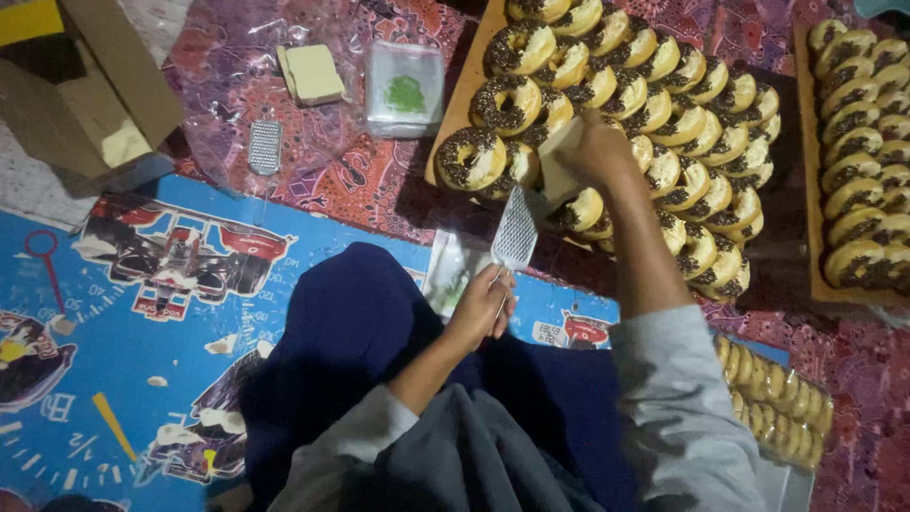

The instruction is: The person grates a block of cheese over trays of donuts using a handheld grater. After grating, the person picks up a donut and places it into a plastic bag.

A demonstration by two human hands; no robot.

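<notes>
A small grater point(516, 229) is gripped by the left hand point(483, 308) and tilted under the cheese block point(557, 156) clenched in the right hand point(595, 152), so shavings land on the doughnuts point(607, 104) just beyond.

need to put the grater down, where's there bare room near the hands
Free: blue car-print mat left of the left hand, below the small metal grater. Crowded: wooden tray of chocolate-sprinkled doughnuts under the right hand.

Perforated shiny metal grater point(516, 230), pale matt cheese block point(557, 161), glossy chocolate-sprinkled doughnuts point(502, 102) on a wooden board point(453, 114).
</notes>
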